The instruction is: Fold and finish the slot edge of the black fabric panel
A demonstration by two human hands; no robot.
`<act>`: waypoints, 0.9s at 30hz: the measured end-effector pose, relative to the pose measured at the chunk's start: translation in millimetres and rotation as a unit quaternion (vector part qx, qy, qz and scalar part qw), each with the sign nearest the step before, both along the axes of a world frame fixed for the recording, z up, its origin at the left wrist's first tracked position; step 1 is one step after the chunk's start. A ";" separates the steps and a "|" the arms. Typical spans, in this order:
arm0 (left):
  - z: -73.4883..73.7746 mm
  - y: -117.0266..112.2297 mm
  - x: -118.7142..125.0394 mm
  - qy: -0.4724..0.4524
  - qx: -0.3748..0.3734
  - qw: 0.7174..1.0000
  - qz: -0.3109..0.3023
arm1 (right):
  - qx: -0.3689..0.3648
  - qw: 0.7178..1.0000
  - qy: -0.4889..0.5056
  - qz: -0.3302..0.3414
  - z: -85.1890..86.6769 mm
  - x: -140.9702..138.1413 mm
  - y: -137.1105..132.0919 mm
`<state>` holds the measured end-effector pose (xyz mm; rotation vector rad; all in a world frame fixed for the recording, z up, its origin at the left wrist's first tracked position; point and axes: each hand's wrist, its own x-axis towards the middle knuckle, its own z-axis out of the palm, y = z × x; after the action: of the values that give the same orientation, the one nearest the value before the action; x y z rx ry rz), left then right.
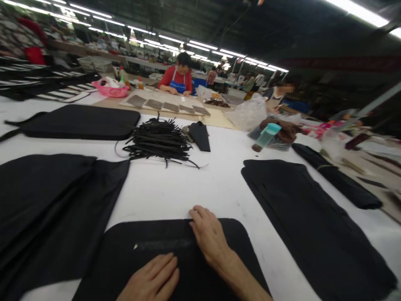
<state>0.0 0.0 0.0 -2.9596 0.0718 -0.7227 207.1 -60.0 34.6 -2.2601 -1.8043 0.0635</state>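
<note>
Left hand and right hand lie open on a black panel, lower centre of the frame.
Neither grips anything; the left is cut off below. Matte and round-cornered, the panel bears a faint strip, its right end unclear; its near edge is cropped.

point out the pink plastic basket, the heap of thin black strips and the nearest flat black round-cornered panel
Pink plastic basket [111,91]: head view, front wall.
Heap of thin black strips [158,141]: head view, its middle.
Nearest flat black round-cornered panel [191,276]: head view, bare top.
</note>
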 end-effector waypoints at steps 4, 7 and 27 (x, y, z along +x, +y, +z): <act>11.6 -9.7 5.7 0.108 -0.122 0.985 -0.051 | -0.031 0.998 -0.032 0.034 -4.9 0.5 12.0; 17.1 -11.7 5.3 0.165 -0.177 0.969 -0.039 | -0.046 0.996 -0.058 0.044 -4.0 -1.3 15.5; 19.0 1.5 12.2 0.206 -0.268 0.939 -0.063 | 0.027 0.988 0.133 0.074 5.6 5.5 10.9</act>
<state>12.2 1.5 19.0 -3.6141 0.1076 -0.1175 212.6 -49.2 40.2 -1.9709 -1.8016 0.3235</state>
